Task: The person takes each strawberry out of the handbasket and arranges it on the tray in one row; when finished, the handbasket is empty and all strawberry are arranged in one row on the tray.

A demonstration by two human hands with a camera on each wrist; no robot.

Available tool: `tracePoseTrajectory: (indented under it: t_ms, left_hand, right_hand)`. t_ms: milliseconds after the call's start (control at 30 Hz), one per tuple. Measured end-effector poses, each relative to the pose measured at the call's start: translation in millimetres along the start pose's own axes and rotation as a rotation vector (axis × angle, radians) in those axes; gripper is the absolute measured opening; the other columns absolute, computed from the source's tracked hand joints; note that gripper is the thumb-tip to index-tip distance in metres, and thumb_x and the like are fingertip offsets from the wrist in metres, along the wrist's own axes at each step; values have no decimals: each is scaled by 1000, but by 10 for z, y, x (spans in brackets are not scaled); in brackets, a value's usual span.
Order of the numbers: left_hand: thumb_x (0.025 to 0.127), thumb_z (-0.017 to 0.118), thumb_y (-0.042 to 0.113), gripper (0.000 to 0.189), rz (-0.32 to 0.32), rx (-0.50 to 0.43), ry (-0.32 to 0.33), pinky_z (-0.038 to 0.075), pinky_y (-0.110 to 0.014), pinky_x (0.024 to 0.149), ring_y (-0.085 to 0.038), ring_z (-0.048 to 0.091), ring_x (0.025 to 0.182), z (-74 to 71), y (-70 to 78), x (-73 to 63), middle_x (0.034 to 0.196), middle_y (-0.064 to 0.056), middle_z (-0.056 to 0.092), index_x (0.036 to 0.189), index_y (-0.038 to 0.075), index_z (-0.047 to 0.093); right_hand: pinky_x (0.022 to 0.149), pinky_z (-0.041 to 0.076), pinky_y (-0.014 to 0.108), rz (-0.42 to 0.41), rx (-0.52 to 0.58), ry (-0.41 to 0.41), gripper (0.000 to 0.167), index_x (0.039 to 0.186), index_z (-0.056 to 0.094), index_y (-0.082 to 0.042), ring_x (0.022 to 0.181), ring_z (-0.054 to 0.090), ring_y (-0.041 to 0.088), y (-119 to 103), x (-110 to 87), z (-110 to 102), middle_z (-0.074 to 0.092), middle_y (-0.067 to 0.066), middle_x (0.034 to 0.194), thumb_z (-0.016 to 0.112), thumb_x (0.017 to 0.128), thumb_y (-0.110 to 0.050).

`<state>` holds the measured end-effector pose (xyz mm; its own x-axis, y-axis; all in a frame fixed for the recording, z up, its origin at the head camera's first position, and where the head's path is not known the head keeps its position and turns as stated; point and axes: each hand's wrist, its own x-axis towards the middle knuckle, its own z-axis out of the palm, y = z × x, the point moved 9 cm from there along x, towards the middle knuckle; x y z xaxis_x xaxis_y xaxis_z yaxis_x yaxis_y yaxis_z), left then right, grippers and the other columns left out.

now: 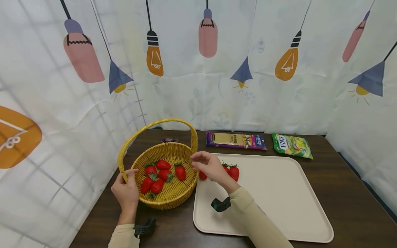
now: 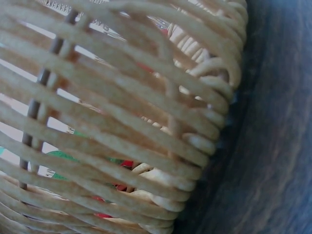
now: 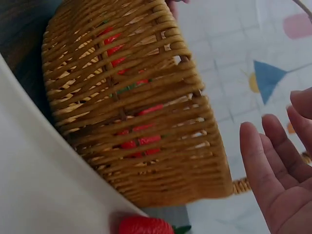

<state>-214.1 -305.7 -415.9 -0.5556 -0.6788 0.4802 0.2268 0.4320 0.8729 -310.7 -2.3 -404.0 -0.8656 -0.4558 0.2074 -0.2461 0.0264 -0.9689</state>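
A yellow wicker basket (image 1: 169, 203) with a tall arched handle stands at the left, several red strawberries (image 1: 157, 186) inside it. My left hand (image 1: 126, 191) grips its left rim by the foot of the handle, thumb over the edge. In the left wrist view the basket's woven wall (image 2: 122, 97) fills most of the picture and hides the hand. Over the tray's left edge, beside the basket's right rim, is my right hand (image 1: 212, 168), fingers loosely bent. The right wrist view shows that hand (image 3: 282, 175) holding nothing, close to the basket's side (image 3: 146, 122).
A cream tray (image 1: 273, 199) lies right of the basket, with strawberries (image 1: 234, 173) near its upper left corner. Behind it are a purple-ended long packet (image 1: 235, 140) and a green FOX'S bag (image 1: 292, 146). A small purple wrapper (image 1: 169, 140) lies behind the basket. Patterned curtains (image 1: 192, 93) hang behind the dark table.
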Motion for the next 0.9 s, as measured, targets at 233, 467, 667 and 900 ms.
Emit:
tracePoseTrajectory:
  t_ms: [233,467,667,900]
  left_hand:
    - [99,55,19,32,-1,1,5,26,-22,44,-4,29,43,-6,27,-9,52,12,45,86,-1,76]
    - [98,54,14,32,16,-46,4,25,-21,45,-5,31,45,-35,316,-52,54,15,47,86,-9,72]
    - [99,55,17,31,12,-29,1,27,-21,46,-6,32,45,-15,190,-23,56,18,49,86,-5,74]
    - [99,55,19,32,12,-18,-5,28,-22,45,-6,31,44,-9,173,-28,55,6,50,86,-3,75]
  right_hand:
    - [83,52,29,14,-95,-55,23,115,67,-5,96,64,16,16,216,233,68,10,110,66,94,-13]
    - [82,51,28,23,-260,-96,25,115,68,-7,94,64,16,54,395,377,68,12,113,67,92,-17]
    - [84,50,31,118,-305,-158,23,114,69,-12,95,61,12,121,526,459,67,0,107,67,92,-18]
    - [85,50,32,236,-231,-225,27,117,67,-6,97,60,14,226,603,582,66,0,105,68,91,-14]
